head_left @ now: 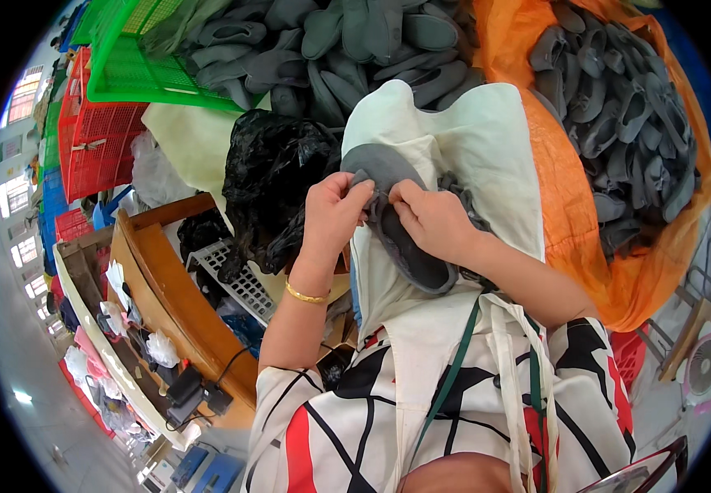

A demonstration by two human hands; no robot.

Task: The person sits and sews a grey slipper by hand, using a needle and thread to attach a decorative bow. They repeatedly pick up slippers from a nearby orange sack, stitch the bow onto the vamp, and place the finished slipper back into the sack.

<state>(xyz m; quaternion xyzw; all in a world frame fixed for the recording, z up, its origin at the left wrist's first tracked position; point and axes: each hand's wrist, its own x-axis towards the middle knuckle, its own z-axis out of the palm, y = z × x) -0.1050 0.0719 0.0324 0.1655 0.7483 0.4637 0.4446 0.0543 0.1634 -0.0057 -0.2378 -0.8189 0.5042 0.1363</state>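
A dark grey cloth shoe (382, 164) lies over the white cloth (494, 152) on my lap, its toe pointing away from me and its opening facing up. My left hand (331, 215) pinches the rim of the opening from the left, thumb and forefinger pressed together. From the right, my right hand (435, 220) grips the same rim, fingers curled close to the left fingertips. Whether a small tool or thread sits between the fingers is hidden. Behind my right hand, another piece of dark grey material (464, 197) partly shows.
A heap of grey shoes (347, 41) lies ahead, beside a green basket (158, 78). More shoes fill an orange sack (565, 181) at right. Left are a black plastic bag (269, 181), a wooden drawer unit (179, 287) and red crates (101, 140). A fan (705, 366) stands far right.
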